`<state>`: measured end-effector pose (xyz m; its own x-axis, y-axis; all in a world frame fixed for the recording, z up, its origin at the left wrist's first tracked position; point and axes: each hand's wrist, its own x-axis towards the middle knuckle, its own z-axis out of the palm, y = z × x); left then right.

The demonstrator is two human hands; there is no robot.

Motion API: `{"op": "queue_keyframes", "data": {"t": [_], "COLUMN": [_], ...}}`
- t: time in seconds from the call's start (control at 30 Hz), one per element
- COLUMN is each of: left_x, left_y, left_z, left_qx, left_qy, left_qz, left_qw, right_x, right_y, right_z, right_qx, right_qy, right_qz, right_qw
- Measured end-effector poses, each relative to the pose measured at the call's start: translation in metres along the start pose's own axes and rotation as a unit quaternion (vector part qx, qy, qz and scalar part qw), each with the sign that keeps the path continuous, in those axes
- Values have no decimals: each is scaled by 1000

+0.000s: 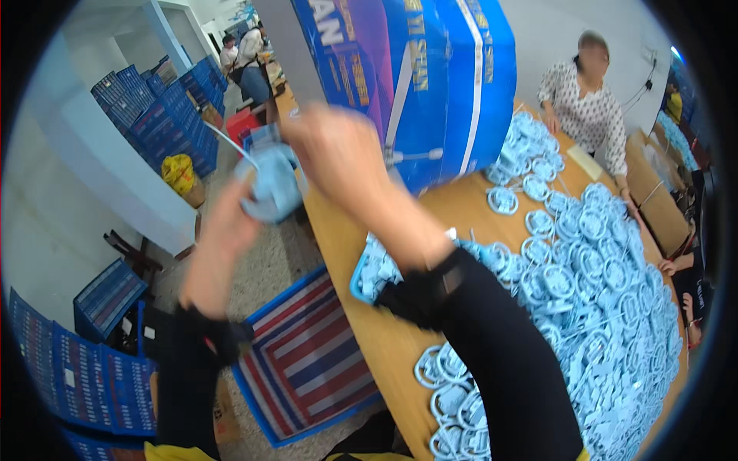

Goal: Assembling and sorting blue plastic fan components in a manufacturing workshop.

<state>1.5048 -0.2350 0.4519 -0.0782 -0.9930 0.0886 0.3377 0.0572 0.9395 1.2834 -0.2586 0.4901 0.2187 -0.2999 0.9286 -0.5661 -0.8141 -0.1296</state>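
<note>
My left hand (pixel 232 223), blurred by motion, grips a light-blue round plastic part (pixel 275 184) beyond the table's left edge. A thin pale stick or wire (pixel 229 144) slants up from this part. My right hand (pixel 334 144), also blurred, is raised just right of the part, in front of a large blue printed carton (pixel 450 84). Its fingers are curled closed; what is in them, if anything, I cannot make out. Below my right wrist, a light-blue tray (pixel 358 278) of small pieces sits at the table edge, partly hidden by my sleeve.
A big heap of light-blue round parts (pixel 592 307) covers the right of the wooden table (pixel 350 307). On the floor stands a blue crate (pixel 269 419) with striped lining. Blue printed boxes (pixel 84 376) stand at left. A person (pixel 588 100) stands across the table.
</note>
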Motion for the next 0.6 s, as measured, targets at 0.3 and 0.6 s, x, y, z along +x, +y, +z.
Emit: {"op": "queue_keyframes", "data": {"t": [0.3, 0.6], "left_x": [-99, -148], "left_y": [-154, -215], "left_z": [137, 249], "left_qx": [-159, -137], "left_qy": [-115, -317], "left_qz": [-222, -310], "left_qw": [955, 886], "right_x": [-200, -277], "right_y": [-23, -81], "right_z": [-137, -280], "right_qx": [-56, -200], "right_qy": [-122, -183], "right_qz": [58, 237], "right_qw": [989, 933]}}
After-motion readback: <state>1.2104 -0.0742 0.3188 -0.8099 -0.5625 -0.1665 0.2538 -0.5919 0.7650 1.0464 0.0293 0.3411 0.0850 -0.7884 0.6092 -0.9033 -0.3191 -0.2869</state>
